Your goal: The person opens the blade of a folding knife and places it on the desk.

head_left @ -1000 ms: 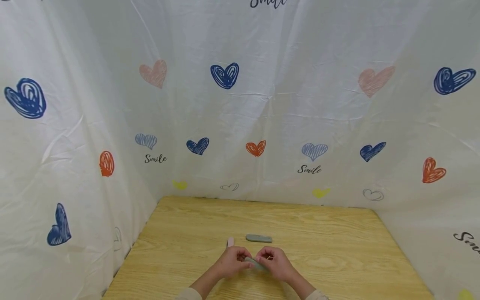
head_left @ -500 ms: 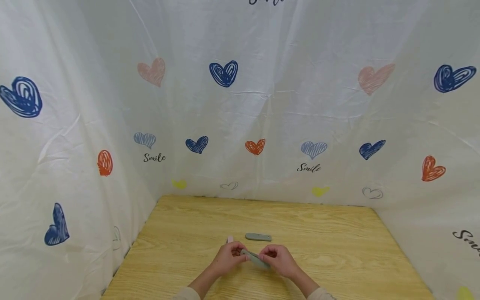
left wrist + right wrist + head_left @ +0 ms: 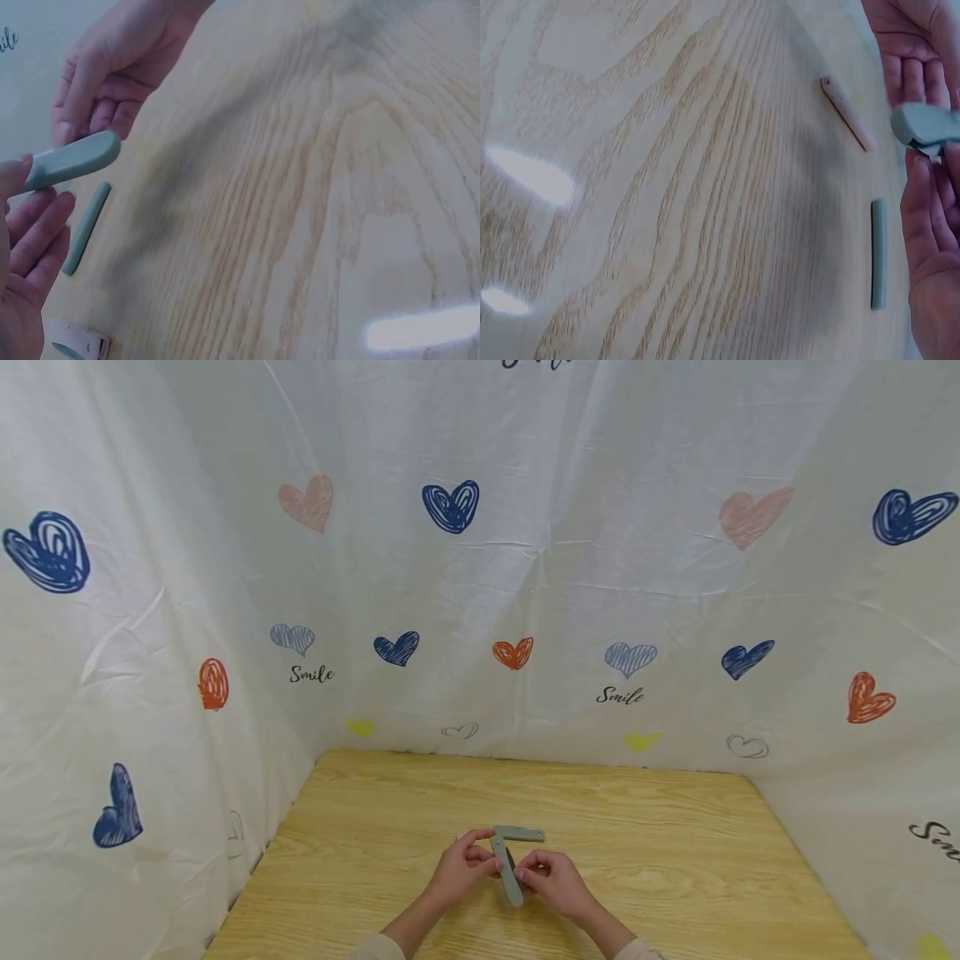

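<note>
Probably the green folding tool (image 3: 507,875) is light and stiff, with a smooth, maybe slippery handle, so I think its long flat sides are the best place to take hold, away from the dark part (image 3: 511,857). It is in the air between my hands, above the wooden table (image 3: 660,860). My left hand (image 3: 461,867) pinches it, with the thumb on top. My right hand (image 3: 557,883), its fingers curled, seems to pinch the dark side. Beyond lies a second green tool (image 3: 525,834); a pink one (image 3: 846,112) is near my left hand.

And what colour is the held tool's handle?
Greyish green; the handle shows best in the left wrist view.
</note>
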The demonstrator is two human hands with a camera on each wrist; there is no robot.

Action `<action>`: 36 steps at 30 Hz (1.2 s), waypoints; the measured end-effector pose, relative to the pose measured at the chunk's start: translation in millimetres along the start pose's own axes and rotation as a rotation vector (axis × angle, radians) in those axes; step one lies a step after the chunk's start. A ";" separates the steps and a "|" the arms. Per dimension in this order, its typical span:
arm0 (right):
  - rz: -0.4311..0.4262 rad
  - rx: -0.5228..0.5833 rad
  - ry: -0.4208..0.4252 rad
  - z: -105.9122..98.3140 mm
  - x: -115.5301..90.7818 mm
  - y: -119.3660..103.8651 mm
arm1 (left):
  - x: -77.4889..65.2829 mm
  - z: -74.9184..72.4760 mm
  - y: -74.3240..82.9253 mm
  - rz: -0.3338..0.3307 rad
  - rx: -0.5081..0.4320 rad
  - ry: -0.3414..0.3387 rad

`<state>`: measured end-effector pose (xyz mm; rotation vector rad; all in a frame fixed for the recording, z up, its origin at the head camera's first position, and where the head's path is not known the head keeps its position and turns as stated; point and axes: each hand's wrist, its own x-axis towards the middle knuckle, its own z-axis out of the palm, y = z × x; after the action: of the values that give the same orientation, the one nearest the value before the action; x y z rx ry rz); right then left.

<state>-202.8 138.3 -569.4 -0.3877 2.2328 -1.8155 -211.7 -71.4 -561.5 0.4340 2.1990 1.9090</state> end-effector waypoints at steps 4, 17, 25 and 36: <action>0.023 0.033 0.091 1.5 1.4 -1.4 | -4.7 7.0 -1.2 -0.005 0.064 -0.078; -0.150 -0.126 0.020 1.3 -1.7 -6.2 | -8.4 5.6 -3.8 -0.042 -0.107 -0.114; -0.317 -0.430 -0.033 -1.0 -1.7 -6.7 | -11.2 3.1 -4.9 -0.076 -0.075 -0.122; -0.410 -0.550 0.125 -0.6 -2.2 -0.5 | -10.4 2.9 -12.3 0.065 -0.161 -0.215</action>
<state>-200.9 139.5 -568.8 -0.9103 2.8981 -1.3715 -202.0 -73.8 -574.5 0.6560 1.9034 1.9521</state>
